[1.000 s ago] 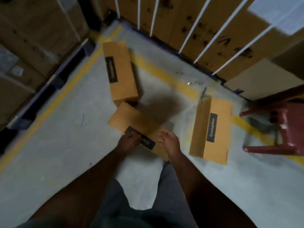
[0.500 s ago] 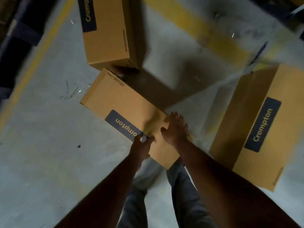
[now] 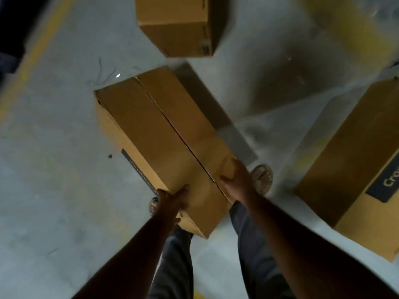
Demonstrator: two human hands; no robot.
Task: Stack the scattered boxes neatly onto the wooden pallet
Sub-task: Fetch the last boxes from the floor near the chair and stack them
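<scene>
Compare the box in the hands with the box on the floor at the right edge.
The held box is gripped at its near end by the left hand and right hand; the right-edge box lies untouched on the floor. The held box shows a top seam between its flaps, with its dark label on the side; the right-edge box shows its dark label facing up. The held box is fully in view; the other is cut off by the frame. Both are long brown cardboard cartons.

A long brown cardboard box (image 3: 159,134) was gripped at its near end, its flap seam facing up and a dark label on its left side. A second box (image 3: 177,24) lay on the floor beyond it, apart. A third box (image 3: 354,169), bearing a dark label, lay at the right.
</scene>
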